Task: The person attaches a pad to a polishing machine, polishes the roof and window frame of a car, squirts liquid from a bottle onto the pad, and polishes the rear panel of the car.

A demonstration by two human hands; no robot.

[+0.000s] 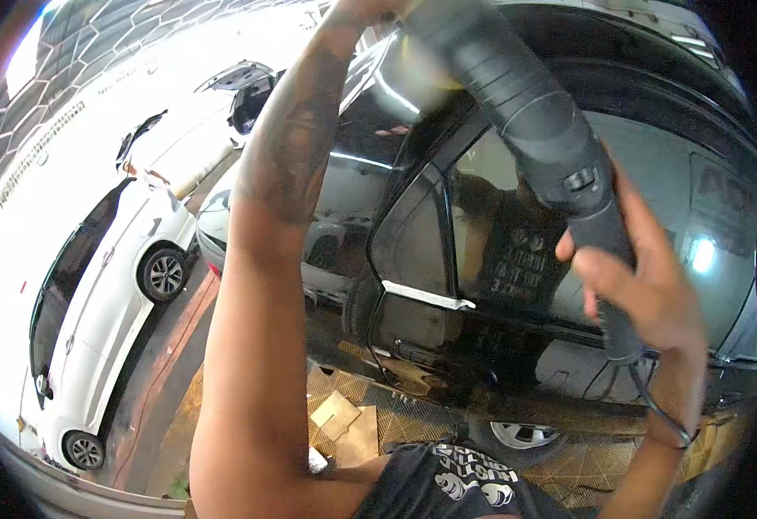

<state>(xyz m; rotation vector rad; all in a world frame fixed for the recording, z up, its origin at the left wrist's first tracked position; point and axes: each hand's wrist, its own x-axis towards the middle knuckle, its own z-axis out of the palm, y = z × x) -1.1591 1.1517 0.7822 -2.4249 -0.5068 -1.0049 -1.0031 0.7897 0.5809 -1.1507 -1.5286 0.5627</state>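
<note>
A black corded power polisher slants from the top middle down to the right. My right hand is closed around its rear handle, thumb across the near side, below the switch. A blurred yellowish pad shows beneath the tool's head, over the upper bodywork of a black car. My left hand is at the top edge beside the polisher's head; its fingers are out of sight, so its grip cannot be made out. White tape runs along the base of the car's small rear side window.
The polisher's cord hangs past my right wrist. Flattened cardboard lies on the patterned floor below the car, near a wheel. A white car stands at the left, with another open vehicle behind it.
</note>
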